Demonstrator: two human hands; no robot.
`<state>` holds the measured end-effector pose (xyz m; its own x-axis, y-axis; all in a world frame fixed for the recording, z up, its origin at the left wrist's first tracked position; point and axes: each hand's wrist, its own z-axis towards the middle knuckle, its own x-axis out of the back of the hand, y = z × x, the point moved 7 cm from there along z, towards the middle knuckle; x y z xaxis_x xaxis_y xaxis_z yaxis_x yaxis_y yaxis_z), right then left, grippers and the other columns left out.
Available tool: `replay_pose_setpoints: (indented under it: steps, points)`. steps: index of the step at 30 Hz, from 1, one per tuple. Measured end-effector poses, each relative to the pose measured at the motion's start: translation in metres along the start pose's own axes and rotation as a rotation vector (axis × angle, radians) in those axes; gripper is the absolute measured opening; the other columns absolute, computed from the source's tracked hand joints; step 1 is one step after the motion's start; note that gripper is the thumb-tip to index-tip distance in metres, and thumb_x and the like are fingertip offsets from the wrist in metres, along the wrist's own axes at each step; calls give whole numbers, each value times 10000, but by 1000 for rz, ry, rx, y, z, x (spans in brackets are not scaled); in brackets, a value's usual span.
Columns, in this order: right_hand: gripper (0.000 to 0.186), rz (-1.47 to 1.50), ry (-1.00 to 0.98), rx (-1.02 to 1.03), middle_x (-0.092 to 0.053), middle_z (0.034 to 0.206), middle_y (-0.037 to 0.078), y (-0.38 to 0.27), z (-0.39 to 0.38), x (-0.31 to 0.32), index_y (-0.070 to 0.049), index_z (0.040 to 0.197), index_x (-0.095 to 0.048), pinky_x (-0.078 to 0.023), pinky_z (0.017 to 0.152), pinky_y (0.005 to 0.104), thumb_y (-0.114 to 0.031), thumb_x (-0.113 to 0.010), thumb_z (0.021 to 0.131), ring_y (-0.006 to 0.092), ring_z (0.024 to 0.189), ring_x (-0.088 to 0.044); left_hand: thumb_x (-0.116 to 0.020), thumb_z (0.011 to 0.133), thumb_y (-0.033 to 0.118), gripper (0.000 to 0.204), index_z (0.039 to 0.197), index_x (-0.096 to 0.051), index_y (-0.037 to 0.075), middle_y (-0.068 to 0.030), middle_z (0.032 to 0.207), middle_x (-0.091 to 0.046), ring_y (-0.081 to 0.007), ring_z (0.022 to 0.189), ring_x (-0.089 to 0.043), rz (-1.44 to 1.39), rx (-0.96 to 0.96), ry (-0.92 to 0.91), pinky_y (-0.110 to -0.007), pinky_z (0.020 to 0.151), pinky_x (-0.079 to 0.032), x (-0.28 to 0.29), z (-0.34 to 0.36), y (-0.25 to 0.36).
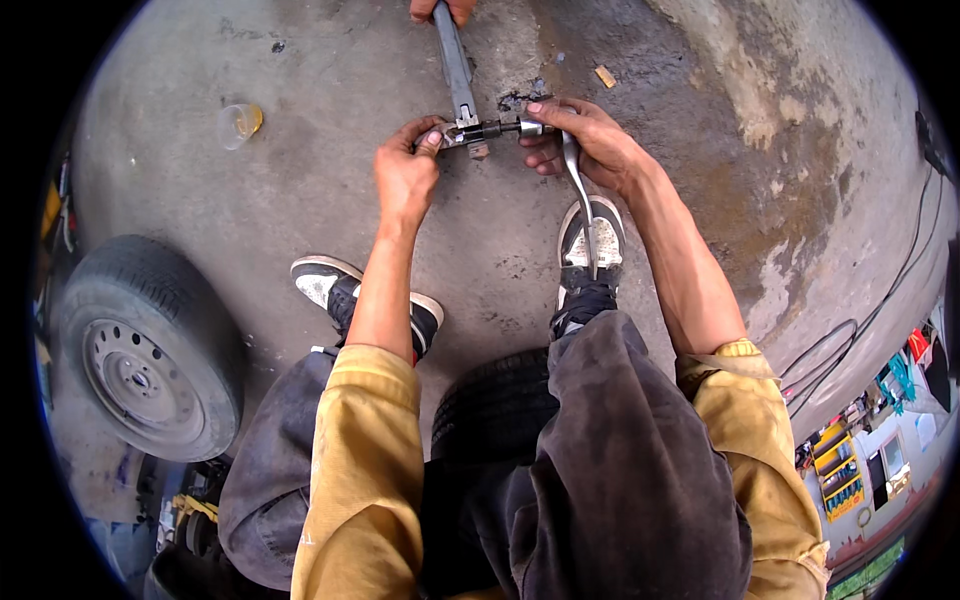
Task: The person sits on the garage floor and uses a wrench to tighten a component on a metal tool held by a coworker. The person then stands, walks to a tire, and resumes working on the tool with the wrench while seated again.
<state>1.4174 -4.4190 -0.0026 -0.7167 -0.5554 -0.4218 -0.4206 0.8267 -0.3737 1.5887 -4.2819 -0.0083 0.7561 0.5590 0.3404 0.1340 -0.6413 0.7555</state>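
My left hand (403, 180) pinches a small metal bracket (452, 136) between thumb and fingers. A dark bolt-like shaft (488, 130) runs sideways from the bracket toward the right. My right hand (595, 140) is closed around the head of a silver socket wrench (574, 165), whose bent handle hangs down above my shoe. The wrench's round socket end (531, 127) meets the shaft. From the top, a flat grey metal bar (453, 62) reaches down to the bracket. Another person's hand (440, 9) grips its upper end.
On the left a tyre on a steel wheel (140, 375) leans upright. A clear cup (238, 126) with something yellowish is on the stained concrete floor (330, 60). Dark cables (880, 310) lie at the right. Another tyre (490, 405) sits beneath me.
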Motion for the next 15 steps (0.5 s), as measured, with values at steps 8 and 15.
replay_pose_setpoints:
  steps: [8,15]
  points:
    - [268,121,12,257,-574,921,77,-8,7,8,-9,996,-562,-437,480,234,-180,-681,826,102,598,-547,-600,850,68,191,1019,-653,-5,-110,893,-685,-141,836,-606,-23,60,-3,-259,786,-451,-2,-1,2]
    - [300,-79,31,41,-601,795,85,-4,8,7,13,955,-586,-426,500,219,-206,-717,797,114,643,-558,-604,852,73,197,1024,-652,-9,-105,886,-684,-139,794,-597,9,-12,4,-255,745,-449,-2,3,1]
